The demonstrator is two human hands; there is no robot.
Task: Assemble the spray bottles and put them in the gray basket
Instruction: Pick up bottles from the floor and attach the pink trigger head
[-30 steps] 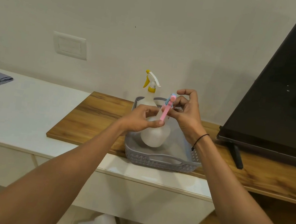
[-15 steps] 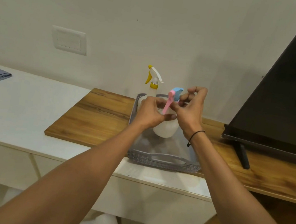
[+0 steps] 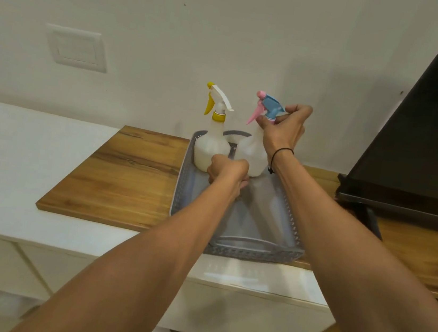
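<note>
Both spray bottles [image 3: 251,153] crowd gray basket's [image 3: 257,250] far edge.

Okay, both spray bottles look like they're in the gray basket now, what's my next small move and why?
Probably let go with both hands. The pink and blue spray bottle stands upright in the gray basket beside the yellow one, its head apparently on, with your right hand at its neck and left hand at its base.

single head view, looking forward and down, close over gray basket [image 3: 232,247] on counter.

A home living room: a television [image 3: 426,123] stands on a low wood-topped cabinet [image 3: 127,176] against a plain wall.
</note>
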